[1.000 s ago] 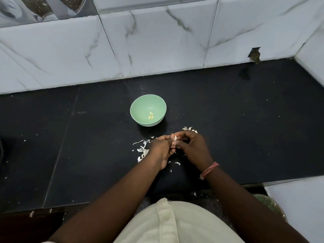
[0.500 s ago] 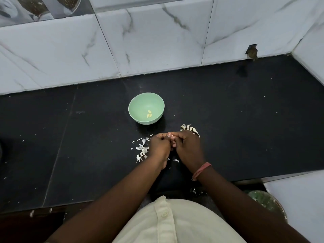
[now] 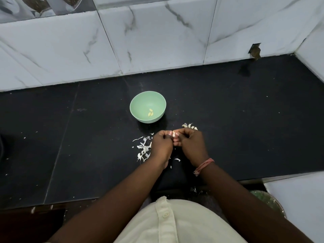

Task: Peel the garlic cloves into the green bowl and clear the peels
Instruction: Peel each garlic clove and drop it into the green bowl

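Note:
A small green bowl [image 3: 140, 99] stands on the black counter [image 3: 245, 120], with two or three peeled yellowish cloves [image 3: 150, 113] inside. Just in front of it, my left hand [image 3: 161, 146] and my right hand [image 3: 192, 144] meet fingertip to fingertip, both pinching one pale garlic clove [image 3: 174, 133]. Unpeeled white cloves [image 3: 190, 126] lie just beyond my right hand. A scatter of white peels [image 3: 142, 149] lies to the left of my left hand, and a few scraps [image 3: 177, 159] sit between my wrists.
A marble-tiled wall [image 3: 157, 46] runs along the back and turns in at the right. A white surface [image 3: 298, 199] sits at the lower right, beside a round greenish container [image 3: 270, 202] below the counter edge. Small white specks dot the counter.
My hands stay together on the clove, with the fingers shifting slightly as they work it. The view has tilted a little; the bowl and the peels have not moved.

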{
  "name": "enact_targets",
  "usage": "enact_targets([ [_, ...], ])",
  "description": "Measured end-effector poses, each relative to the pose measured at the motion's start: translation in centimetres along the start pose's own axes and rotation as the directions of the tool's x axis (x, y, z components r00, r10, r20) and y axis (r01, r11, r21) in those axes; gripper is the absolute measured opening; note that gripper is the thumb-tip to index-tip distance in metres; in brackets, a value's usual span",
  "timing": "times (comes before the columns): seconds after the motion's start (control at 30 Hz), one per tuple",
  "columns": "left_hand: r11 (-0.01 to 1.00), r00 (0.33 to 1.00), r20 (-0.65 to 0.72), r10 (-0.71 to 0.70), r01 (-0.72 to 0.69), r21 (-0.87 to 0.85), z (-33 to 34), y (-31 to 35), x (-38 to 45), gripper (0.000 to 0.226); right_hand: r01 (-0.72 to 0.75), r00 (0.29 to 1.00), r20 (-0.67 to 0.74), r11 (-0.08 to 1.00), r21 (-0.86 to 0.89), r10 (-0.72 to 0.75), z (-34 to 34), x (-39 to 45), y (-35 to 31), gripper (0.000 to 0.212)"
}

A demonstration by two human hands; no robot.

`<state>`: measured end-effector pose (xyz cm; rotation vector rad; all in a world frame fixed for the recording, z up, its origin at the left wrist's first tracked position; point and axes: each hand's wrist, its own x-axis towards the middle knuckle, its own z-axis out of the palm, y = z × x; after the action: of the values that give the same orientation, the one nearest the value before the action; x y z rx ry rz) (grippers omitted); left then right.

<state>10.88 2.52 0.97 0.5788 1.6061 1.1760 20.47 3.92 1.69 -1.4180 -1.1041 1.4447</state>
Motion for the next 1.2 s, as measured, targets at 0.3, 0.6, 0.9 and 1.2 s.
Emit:
enact_targets([
  [0.3, 0.998, 0.998, 0.068, 0.003, 0.001, -0.061, -0.3, -0.1, 0.0, 0.007, 0.017, 0.999, -0.042, 0.998, 0.067, -0.015, -0.9, 0.5, 0.7, 0.020],
  [0.6, 0.997, 0.993, 0.108, 0.055, -0.060, 0.044, -0.7, -0.2, -0.2, 0.008, 0.036, 0.997, 0.065, 0.999, 0.026, -0.037, -1.4, 0.3, 0.9, 0.016],
  [0.9, 0.995, 0.985, 0.148, -0.094, 0.088, 0.048, -0.5, 0.2, 0.0, 0.008, 0.017, 0.998, -0.067, 0.998, 0.055, -0.013, -2.3, -0.1, 1.3, 0.016],
  [1.2, 0.996, 0.995, 0.052, -0.085, 0.082, 0.041, 1.6, 1.0, -0.1, 0.007, 0.114, 0.974, -0.174, 0.978, -0.172, -0.144, -2.5, 0.1, 0.5, 0.014],
])
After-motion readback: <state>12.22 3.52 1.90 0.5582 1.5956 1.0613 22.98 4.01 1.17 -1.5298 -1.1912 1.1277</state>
